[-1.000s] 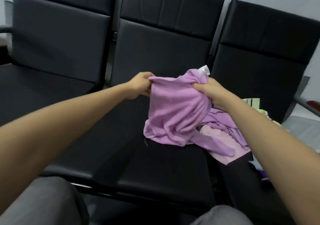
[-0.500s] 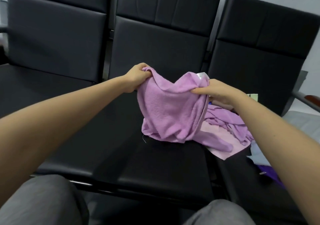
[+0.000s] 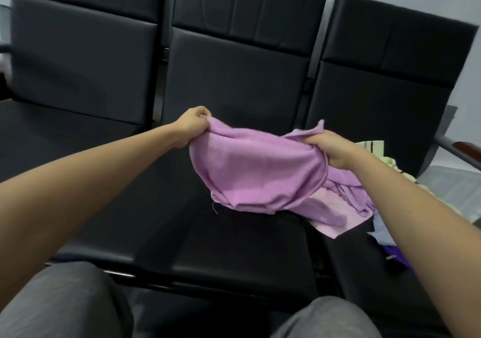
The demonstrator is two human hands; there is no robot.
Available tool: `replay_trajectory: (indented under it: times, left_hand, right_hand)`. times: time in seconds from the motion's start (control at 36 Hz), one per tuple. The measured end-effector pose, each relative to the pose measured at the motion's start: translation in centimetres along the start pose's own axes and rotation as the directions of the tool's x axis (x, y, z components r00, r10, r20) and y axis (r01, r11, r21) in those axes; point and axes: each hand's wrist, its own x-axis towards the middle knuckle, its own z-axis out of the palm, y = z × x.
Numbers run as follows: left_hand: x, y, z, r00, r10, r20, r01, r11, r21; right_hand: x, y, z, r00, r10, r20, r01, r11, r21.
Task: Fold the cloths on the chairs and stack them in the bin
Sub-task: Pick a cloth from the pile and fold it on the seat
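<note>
Purple cloth (image 3: 260, 171) | held over the middle chair seat (image 3: 221, 238), lower fold touching it | one top corner is pinched by the left hand (image 3: 193, 126), the other gripped by the right hand (image 3: 335, 153) | judged: drawn apart for folding | cloth pile (image 3: 335, 220) is left at right

The light was dim, soft and even, with no hard shadows and no clear source. A faint sheen lay along the front edges of the black chairs (image 3: 234, 246) at lower centre. The purple cloth (image 3: 260, 171) was the brightest patch. Wide-angle bending bowed the chair backs toward both side edges. The whole picture was slightly soft, most so on the forearms (image 3: 78, 186) in the lower corners.
</note>
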Motion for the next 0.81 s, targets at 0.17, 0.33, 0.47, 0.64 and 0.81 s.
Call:
replay_trajectory:
  times: [0.17, 0.33, 0.47, 0.64, 0.81]
  left_hand:
    - [-2.4, 0.0, 1.4, 0.796, -0.159, 0.585, -0.205, 0.838, 0.506]
    - [-5.4, -5.0, 6.7, 0.819, -0.252, 0.515, -0.455, 0.260, 0.852]
    - [-4.5, -5.8, 6.0, 0.865, 0.004, 0.502, -0.338, 0.744, 0.576]
    - [-4.5, -3.1, 3.9, 0.970, 0.090, 0.226, -0.074, 0.994, -0.077]
    - [-4.7, -0.9, 2.5, 0.984, 0.046, 0.171, 0.021, 0.928, -0.373]
  right_hand:
    - [-0.9, 0.3, 2.3, 0.940, 0.342, -0.006, -0.082, 0.210, -0.974]
    - [-2.0, 3.1, 6.8, 0.924, 0.381, 0.010, 0.068, -0.138, -0.988]
    - [-0.9, 4.8, 6.2, 0.974, 0.224, 0.018, -0.075, 0.401, -0.913]
    - [0.5, 3.4, 5.2, 0.935, 0.118, -0.335, -0.121, 0.993, 0.011]
    - [-1.1, 2.6, 4.8, 0.998, -0.069, -0.013, 0.062, 0.957, -0.284]
